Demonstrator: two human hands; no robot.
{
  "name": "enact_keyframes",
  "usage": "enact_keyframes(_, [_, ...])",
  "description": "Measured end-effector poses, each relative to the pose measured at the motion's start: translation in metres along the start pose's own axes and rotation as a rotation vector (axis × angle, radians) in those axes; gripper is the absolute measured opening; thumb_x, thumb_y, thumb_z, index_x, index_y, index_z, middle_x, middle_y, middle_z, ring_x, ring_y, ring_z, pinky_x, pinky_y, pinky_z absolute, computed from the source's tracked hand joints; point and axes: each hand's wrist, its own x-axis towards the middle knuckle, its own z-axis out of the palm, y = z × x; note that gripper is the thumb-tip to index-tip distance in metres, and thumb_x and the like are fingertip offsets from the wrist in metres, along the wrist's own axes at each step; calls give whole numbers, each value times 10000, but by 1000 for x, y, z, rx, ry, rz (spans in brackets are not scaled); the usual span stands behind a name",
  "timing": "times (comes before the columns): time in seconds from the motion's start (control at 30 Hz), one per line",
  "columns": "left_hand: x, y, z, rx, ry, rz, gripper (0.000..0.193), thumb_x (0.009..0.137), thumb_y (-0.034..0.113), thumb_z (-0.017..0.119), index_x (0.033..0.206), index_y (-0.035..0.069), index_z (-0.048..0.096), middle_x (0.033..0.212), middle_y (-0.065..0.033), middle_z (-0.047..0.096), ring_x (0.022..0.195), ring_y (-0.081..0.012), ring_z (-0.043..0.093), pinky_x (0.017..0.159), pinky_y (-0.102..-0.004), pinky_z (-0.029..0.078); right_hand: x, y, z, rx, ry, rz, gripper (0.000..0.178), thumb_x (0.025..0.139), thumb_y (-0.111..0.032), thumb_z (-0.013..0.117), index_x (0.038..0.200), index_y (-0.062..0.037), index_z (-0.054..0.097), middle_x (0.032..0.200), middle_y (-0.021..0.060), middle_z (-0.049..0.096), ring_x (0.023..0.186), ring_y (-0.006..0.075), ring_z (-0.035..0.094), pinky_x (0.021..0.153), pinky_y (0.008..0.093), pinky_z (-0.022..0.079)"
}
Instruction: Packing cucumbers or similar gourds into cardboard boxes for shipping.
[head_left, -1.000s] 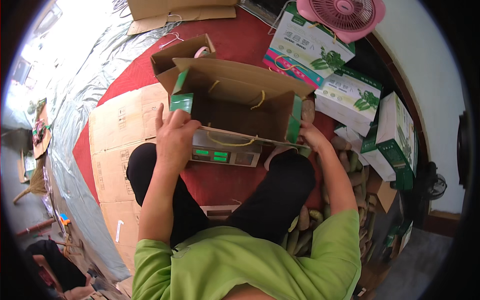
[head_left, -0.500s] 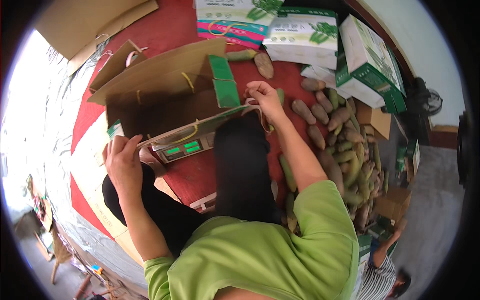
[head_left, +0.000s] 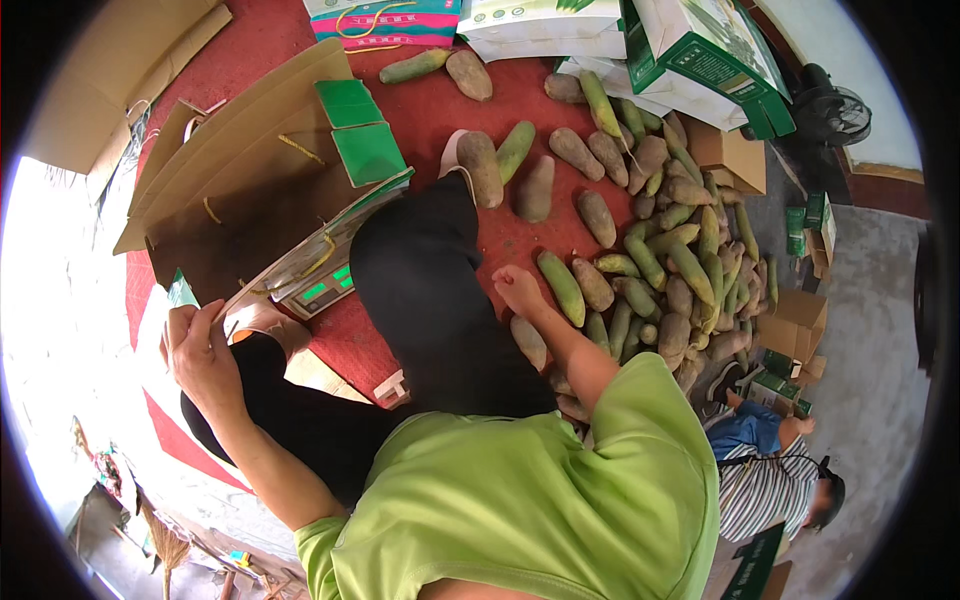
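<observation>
My left hand [head_left: 203, 358] grips the near left edge of an open cardboard box [head_left: 250, 150], fingers pinched on its rim. The box is brown inside, with raised flaps, yellow cord handles and a green end flap [head_left: 368, 152]. Beneath its near side, a scale [head_left: 292, 304] with lit green displays shows partly; its platform is hidden. My right hand [head_left: 520, 290] hangs over the red floor covering, fingers curled with nothing visible in them. Nearest to it are a green radish [head_left: 561, 288] and several brownish, dirt-coated roots [head_left: 596, 219].
A large heap of green and brown roots [head_left: 690, 270] lies on the right. White-and-green cartons [head_left: 700, 80] and a pink-and-blue carton [head_left: 385, 22] stand at the back. A fan [head_left: 835, 112] is beyond. Another person in a striped shirt [head_left: 770, 490] is at lower right.
My right hand has let go of the box's right edge and moved down toward the roots, its fingers curling. My left hand stays on the box. The view has shifted rightward.
</observation>
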Motion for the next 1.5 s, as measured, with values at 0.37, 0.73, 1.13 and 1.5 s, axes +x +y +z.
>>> enact_keyframes(0.37, [-1, -4, 2, 22, 21, -14, 145, 739, 27, 676, 864, 89, 715, 779, -37, 535, 803, -215, 563, 859, -358, 409, 36, 61, -5, 20, 153, -34, 161, 764, -108, 678, 902, -25, 685, 796, 109, 685, 767, 201, 659, 696, 318, 512])
enact_keyframes(0.73, [3, 8, -10, 18, -1, 13, 135, 726, 18, 661, 851, 52, 703, 838, -76, 577, 858, -263, 569, 836, -374, 423, 132, -75, -85, -943, 310, -305, 635, 720, -183, 740, 1303, -200, 489, 1382, 49, 447, 1290, 246, 415, 997, 446, 383])
enact_keyframes(1.13, [12, 7, -11, -12, 11, 23, 151, 674, -3, 677, 814, 51, 692, 791, -52, 557, 809, -243, 583, 917, -418, 436, 198, -63, -94, -1484, -72, -771, 281, 842, -162, 570, 1119, -205, 595, 1126, -4, 547, 1159, 179, 481, 1006, 542, 333])
enact_keyframes(1.5, [11, 0, -13, -70, 23, 33, 143, 667, 4, 672, 798, 60, 688, 764, -50, 545, 773, -258, 568, 812, -380, 437, 173, -108, -151, 323, 164, -228, 608, 678, -109, 818, 1207, -31, 530, 1149, 100, 589, 1069, 217, 565, 964, 349, 429])
